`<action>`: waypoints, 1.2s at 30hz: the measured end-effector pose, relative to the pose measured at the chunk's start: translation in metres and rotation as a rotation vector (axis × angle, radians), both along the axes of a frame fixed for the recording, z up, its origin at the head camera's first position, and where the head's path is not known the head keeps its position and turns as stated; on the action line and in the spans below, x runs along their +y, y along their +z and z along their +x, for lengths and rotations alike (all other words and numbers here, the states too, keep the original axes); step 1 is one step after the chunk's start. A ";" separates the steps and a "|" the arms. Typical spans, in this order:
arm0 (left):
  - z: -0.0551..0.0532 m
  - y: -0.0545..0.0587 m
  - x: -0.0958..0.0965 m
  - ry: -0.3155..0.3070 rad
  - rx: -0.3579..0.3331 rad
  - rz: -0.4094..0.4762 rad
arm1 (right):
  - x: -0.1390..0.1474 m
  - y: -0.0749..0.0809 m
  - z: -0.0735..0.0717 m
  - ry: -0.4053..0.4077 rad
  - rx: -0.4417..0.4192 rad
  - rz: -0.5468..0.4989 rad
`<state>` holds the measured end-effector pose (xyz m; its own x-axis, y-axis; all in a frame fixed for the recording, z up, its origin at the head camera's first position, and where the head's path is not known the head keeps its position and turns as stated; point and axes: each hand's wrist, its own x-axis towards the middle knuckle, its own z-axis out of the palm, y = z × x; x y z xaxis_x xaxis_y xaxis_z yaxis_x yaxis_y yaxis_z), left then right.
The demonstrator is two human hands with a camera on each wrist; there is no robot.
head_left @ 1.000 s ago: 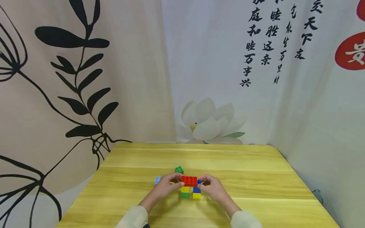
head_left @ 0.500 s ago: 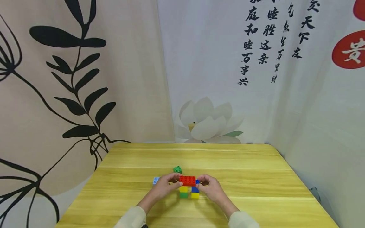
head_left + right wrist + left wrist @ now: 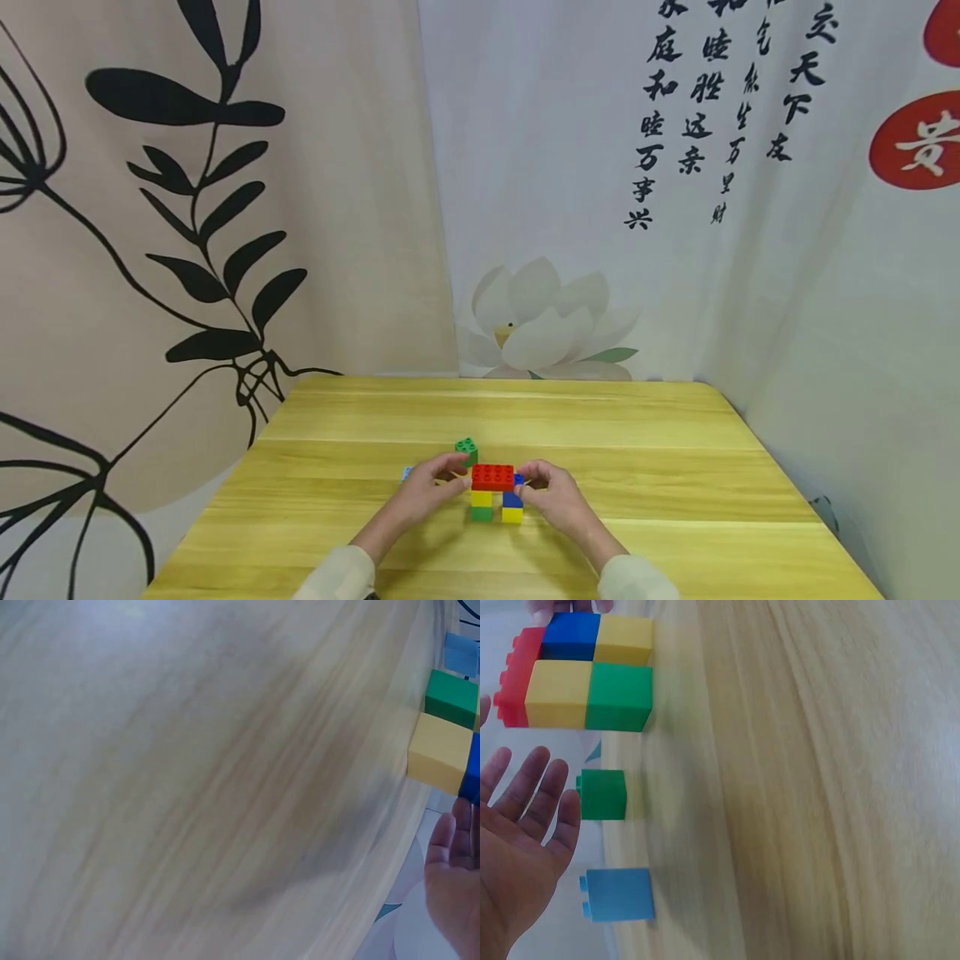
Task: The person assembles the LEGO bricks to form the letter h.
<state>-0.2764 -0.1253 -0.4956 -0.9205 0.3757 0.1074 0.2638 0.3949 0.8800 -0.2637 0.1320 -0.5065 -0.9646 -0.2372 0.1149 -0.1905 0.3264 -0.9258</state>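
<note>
- Block stack (image 3: 493, 493) stands on the wooden table (image 3: 637, 467), near its front middle, between the 2 hands.
- Its top is a red brick (image 3: 492, 477) laid flat with studs up; under it the near face shows 4 cubes in 2 rows: yellow and blue above, green and yellow below. The left wrist view shows the same 4 colours (image 3: 589, 673) with the red brick along one edge.
- Left hand (image 3: 426, 490) is at the left end of the red brick, fingers curved toward it in the head view; the left wrist view shows the palm (image 3: 517, 847) spread with straight fingers, apart from the stack and holding nothing.
- Right hand (image 3: 551, 493) is at the right end of the stack, fingertips at the red brick and the blue cube; whether it pinches or only touches I cannot tell. The right wrist view shows only part of the hand (image 3: 454, 885) beside a yellow cube (image 3: 439, 752).
- Single green cube (image 3: 467, 451) sits on the table just behind the left hand, apart from the stack.
- Light blue block (image 3: 619, 894) lies left of that, mostly hidden by the left hand in the head view.
- Printed cloth hangs behind the table: black leaves at left, a white lotus (image 3: 551, 321) and black script at right.
</note>
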 end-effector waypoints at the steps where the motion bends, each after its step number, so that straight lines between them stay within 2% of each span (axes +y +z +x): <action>1: 0.000 0.001 -0.001 0.006 0.000 0.001 | 0.000 0.000 0.000 0.003 -0.005 -0.001; 9: -0.001 0.011 -0.015 0.088 0.014 0.038 | 0.004 -0.005 -0.004 0.014 -0.027 0.005; 19: -0.016 0.020 -0.052 0.256 0.027 0.106 | 0.004 -0.001 -0.003 0.009 -0.031 -0.025; 25: -0.021 0.014 -0.073 0.314 0.004 0.083 | 0.003 0.000 -0.005 0.016 -0.032 -0.002; 29: -0.022 0.006 -0.081 0.322 -0.016 0.038 | 0.002 0.002 -0.005 0.019 -0.032 0.002; 36: -0.022 -0.008 -0.086 0.282 -0.060 -0.001 | 0.004 0.003 -0.005 0.029 -0.044 0.031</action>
